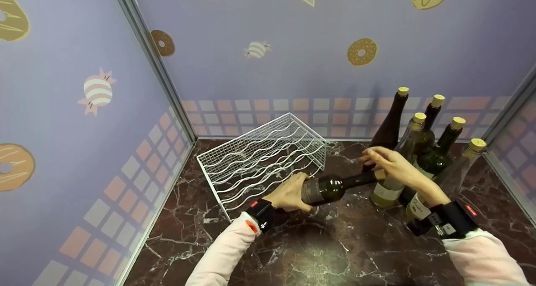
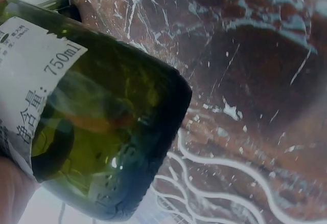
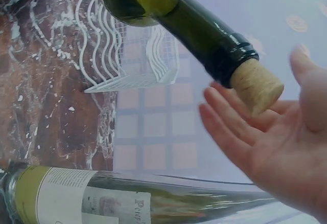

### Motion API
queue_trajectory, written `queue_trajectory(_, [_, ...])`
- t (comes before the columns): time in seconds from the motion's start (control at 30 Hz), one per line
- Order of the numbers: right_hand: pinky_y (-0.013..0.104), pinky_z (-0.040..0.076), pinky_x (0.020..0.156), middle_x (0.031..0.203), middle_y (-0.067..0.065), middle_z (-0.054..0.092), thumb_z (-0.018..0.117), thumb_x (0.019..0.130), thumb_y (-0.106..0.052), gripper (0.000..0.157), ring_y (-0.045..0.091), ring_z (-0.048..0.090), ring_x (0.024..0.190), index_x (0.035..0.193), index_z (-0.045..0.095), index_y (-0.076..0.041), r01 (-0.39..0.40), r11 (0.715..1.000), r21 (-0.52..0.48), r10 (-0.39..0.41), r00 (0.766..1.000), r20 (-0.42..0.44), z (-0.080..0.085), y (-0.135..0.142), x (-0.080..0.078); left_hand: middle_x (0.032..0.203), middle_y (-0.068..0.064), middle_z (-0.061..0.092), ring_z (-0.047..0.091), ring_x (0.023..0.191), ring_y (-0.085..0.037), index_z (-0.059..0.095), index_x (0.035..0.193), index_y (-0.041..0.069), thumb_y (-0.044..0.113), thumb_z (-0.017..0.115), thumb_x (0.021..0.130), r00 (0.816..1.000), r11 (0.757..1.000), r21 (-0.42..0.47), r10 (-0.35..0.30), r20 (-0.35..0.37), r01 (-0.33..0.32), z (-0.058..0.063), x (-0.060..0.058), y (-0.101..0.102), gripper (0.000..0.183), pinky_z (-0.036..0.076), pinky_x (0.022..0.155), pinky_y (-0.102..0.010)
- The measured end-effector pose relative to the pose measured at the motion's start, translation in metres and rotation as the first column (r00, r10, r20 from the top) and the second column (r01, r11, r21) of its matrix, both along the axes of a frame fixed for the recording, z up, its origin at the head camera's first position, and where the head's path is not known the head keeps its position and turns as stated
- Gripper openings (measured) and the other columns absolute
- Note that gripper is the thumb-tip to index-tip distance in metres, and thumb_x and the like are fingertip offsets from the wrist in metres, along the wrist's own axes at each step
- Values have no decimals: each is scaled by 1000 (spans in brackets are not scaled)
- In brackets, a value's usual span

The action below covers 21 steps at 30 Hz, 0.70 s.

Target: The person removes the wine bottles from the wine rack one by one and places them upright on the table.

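Observation:
My left hand (image 1: 289, 193) grips a dark green wine bottle (image 1: 333, 187) round its labelled body. The bottle lies nearly level in the air, neck toward the right. Its base (image 2: 153, 132) shows close up in the left wrist view, above the marble surface. My right hand (image 3: 271, 147) has its fingers extended, close beside the cork (image 3: 258, 85) in that bottle's neck. A white wire wine rack (image 1: 259, 160) with wavy bars stands just behind and left of my left hand.
Several corked bottles stand upright at the right, including a clear one (image 1: 385, 194) right below my right hand and a dark one (image 1: 389, 122) at the back. Patterned wall panels (image 1: 272, 76) enclose the dark marble surface (image 1: 314, 252).

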State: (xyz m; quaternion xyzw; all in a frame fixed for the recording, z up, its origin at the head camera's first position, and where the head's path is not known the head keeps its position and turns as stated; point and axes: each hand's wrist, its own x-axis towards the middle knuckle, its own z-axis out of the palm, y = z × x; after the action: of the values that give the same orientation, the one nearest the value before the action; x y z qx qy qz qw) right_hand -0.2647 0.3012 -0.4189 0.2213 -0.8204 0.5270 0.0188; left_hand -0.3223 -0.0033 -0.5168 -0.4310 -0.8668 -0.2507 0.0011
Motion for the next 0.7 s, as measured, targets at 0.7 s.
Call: queue_trajectory(0.7, [31, 47, 77, 105, 21, 52, 44, 95, -4, 33, 21, 58, 88, 122, 40, 13, 136, 939, -314, -160, 986, -51, -4, -21, 2, 85, 4, 49, 50, 77, -11, 47, 99, 8, 30, 83, 54, 980, 954, 261, 104, 170, -146, -2, 12, 22, 62, 41, 73, -24])
